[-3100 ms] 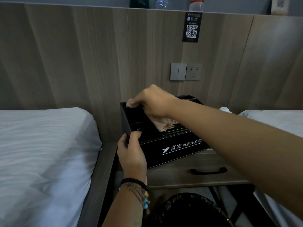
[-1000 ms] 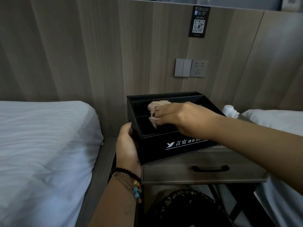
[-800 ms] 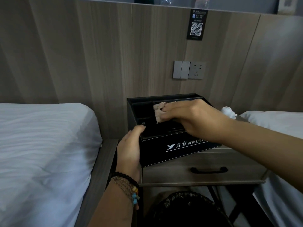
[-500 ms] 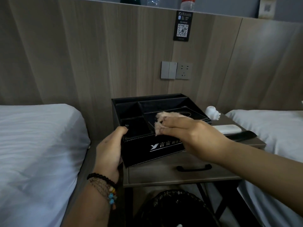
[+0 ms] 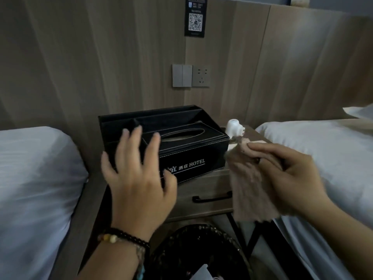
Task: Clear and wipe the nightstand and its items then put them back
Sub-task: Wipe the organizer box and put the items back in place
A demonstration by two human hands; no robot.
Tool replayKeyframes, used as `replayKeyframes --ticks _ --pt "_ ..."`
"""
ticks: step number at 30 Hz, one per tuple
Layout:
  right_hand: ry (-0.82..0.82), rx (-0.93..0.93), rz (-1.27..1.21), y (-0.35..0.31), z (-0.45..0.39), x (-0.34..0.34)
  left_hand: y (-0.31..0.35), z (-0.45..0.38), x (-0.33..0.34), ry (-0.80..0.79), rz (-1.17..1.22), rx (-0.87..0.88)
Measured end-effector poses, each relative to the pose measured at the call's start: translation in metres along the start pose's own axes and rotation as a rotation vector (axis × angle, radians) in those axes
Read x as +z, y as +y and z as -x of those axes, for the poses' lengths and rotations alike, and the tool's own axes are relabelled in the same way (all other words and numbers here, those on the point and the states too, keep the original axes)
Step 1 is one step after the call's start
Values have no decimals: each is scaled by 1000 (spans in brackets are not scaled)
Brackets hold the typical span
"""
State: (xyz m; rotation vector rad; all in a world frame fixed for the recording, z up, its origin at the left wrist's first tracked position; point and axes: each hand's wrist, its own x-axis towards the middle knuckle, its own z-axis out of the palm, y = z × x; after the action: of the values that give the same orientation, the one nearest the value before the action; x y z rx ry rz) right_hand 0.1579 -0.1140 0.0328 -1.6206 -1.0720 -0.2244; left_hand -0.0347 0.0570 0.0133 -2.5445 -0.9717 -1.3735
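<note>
Left hand (image 5: 137, 178) fingers spread apart and straight, hovering in front of the left end of the black leather-look rectangular tissue box organiser (image 5: 181, 142); whether the fingertips touch it cannot be told, motion blur. Beaded bracelets (image 5: 123, 239) on that wrist. Organiser sits on the grey wooden nightstand (image 5: 210, 186), at its left part, printed side marked HOTEL facing the camera, oval tissue slot on top. White bed (image 5: 34, 188) left of the organiser. Small white plastic device (image 5: 234, 128) just right of the organiser, at the back of the nightstand top. Right hand (image 5: 292, 178), right of the organiser and apart from it, fingers curled, pinching a beige fuzzy cloth (image 5: 252, 188) that hangs down in front of the nightstand's right edge. Second white bed (image 5: 327, 154) further right. Dark woven bin (image 5: 201, 249) below the organiser.
</note>
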Motion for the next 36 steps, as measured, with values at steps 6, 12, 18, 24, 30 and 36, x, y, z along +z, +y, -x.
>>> replayKeyframes --ticks 6,12,18,24,30,36 --pt "-51 431 -446 13 35 -8 19 4 31 -249 -188 47" --pt "-132 494 -656 31 34 -20 17 -6 29 -88 -46 112" --pt "-185 297 -731 41 30 -27 97 25 19 -414 773 15" --pt "-215 258 -870 43 24 -34 125 24 57 -621 1442 -666" --pt "-196 440 -668 55 14 -55 123 13 57 -616 1336 -543" --pt "-371 715 -515 69 18 -58 122 7 49 -665 1274 -583"
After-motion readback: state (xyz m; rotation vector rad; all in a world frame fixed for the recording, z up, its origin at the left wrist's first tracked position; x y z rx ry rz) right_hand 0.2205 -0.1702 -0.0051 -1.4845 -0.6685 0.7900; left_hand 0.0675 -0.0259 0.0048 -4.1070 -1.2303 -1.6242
